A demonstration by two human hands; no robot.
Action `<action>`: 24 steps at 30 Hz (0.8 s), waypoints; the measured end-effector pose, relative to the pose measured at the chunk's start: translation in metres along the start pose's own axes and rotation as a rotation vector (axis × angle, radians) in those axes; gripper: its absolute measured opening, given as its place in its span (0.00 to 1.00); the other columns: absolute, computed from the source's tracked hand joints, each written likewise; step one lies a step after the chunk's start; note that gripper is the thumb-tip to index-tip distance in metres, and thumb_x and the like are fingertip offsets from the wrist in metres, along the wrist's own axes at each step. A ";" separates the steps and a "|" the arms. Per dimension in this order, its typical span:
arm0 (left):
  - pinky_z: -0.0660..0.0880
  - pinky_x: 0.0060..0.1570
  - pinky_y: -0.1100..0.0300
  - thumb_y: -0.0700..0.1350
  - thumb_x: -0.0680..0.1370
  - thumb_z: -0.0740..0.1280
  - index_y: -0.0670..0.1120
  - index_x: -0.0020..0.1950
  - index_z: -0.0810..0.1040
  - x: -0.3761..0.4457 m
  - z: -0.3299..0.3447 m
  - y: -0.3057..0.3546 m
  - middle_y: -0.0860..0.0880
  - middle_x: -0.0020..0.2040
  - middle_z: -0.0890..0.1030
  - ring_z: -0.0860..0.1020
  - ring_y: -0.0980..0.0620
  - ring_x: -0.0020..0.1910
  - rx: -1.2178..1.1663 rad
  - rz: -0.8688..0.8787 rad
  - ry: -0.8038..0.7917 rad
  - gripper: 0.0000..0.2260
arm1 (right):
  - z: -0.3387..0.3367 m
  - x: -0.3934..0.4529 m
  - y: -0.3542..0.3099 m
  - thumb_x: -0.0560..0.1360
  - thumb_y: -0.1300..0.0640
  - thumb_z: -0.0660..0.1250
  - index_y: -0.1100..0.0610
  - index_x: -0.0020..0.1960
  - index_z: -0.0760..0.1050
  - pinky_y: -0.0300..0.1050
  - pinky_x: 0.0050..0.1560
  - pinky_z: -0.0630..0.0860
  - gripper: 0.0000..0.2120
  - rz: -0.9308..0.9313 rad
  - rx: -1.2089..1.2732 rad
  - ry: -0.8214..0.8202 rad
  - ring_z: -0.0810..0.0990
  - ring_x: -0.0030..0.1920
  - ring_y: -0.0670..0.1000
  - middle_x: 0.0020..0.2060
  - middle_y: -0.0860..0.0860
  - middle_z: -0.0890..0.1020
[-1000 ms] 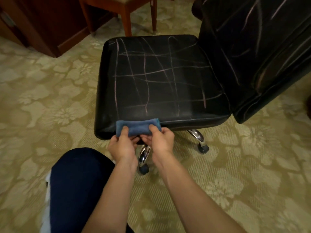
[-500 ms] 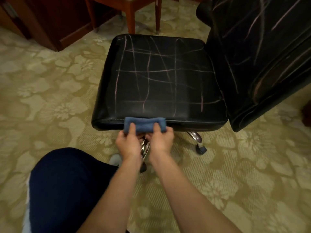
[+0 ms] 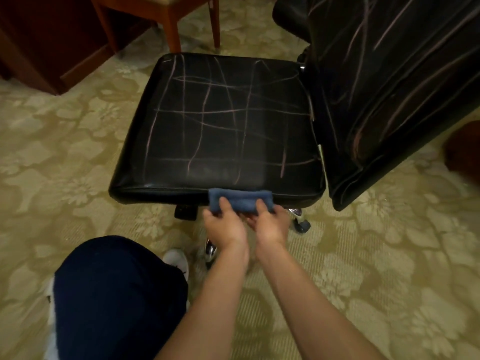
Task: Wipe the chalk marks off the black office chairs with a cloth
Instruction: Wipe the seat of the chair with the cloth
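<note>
The black leather office chair (image 3: 228, 126), its seat and backrest crossed with pale chalk marks (image 3: 205, 110), meets at its front edge a folded blue cloth (image 3: 240, 200), soft, light and probably best held folded, pinched by left hand (image 3: 224, 226) and right hand (image 3: 271, 224).

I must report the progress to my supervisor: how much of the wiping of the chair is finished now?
Almost nothing looks done: the seat is crossed all over with chalk lines, and the backrest too. In hand: the left hand and right hand hold a folded blue cloth at the seat's front edge. Left: the whole seat and backrest.
</note>
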State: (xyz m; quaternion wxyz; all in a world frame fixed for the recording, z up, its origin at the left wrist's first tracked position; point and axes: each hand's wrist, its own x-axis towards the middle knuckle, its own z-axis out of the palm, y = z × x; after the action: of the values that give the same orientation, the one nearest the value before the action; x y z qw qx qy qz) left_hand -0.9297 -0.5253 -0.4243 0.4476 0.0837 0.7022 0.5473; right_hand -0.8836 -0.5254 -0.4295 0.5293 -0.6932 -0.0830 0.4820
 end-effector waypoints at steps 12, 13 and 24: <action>0.80 0.55 0.43 0.42 0.81 0.66 0.45 0.54 0.76 0.008 -0.004 0.012 0.41 0.52 0.82 0.83 0.41 0.52 -0.159 -0.137 -0.075 0.03 | 0.012 -0.007 -0.012 0.79 0.65 0.65 0.60 0.53 0.72 0.50 0.45 0.83 0.04 0.129 0.208 0.014 0.83 0.47 0.60 0.47 0.60 0.82; 0.80 0.55 0.43 0.43 0.82 0.66 0.45 0.56 0.76 0.015 -0.014 0.017 0.41 0.53 0.82 0.83 0.41 0.52 -0.169 -0.132 -0.049 0.04 | 0.024 -0.016 -0.010 0.79 0.66 0.65 0.60 0.54 0.71 0.47 0.40 0.82 0.05 0.184 0.237 -0.012 0.83 0.45 0.59 0.46 0.60 0.81; 0.78 0.57 0.48 0.47 0.82 0.65 0.48 0.59 0.72 0.012 -0.009 0.017 0.44 0.56 0.80 0.80 0.43 0.55 -0.097 -0.058 0.018 0.07 | 0.011 -0.018 -0.017 0.78 0.66 0.65 0.61 0.48 0.75 0.42 0.37 0.80 0.02 0.194 0.235 -0.107 0.82 0.40 0.54 0.41 0.57 0.81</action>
State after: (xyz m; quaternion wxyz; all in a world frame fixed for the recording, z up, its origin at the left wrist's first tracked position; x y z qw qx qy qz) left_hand -0.9500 -0.5176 -0.4162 0.4607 0.0366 0.6810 0.5680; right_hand -0.8942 -0.5218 -0.4048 0.5525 -0.6046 0.0131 0.5736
